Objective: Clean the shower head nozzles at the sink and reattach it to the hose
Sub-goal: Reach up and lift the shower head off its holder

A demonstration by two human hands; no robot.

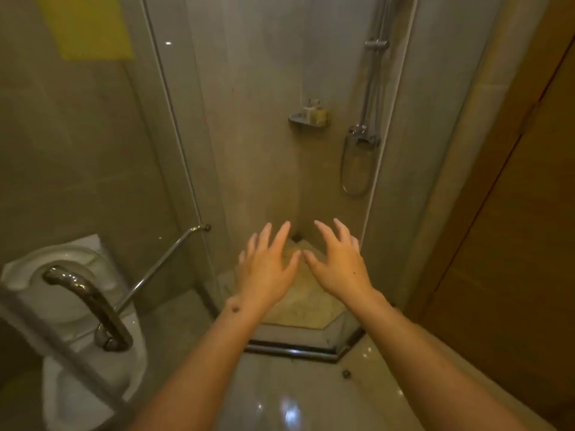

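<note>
I stand at the open doorway of a glass shower stall. My left hand point(267, 265) and my right hand point(337, 262) are stretched out side by side over the stall floor, fingers spread, holding nothing. On the right wall a chrome riser rail point(375, 66) runs down to the mixer valve point(361, 136). A metal shower hose point(354, 169) hangs in a loop below the valve. The shower head itself is not clearly visible; a chrome bracket point(376, 44) sits on the rail near the top.
The open glass door point(62, 181) with a curved chrome handle point(90, 306) stands at my left, a white toilet point(71, 275) behind it. A corner soap shelf point(308, 118) holds small items. A raised dark threshold point(295, 349) edges the stall. Wooden panelling point(513, 213) lines the right.
</note>
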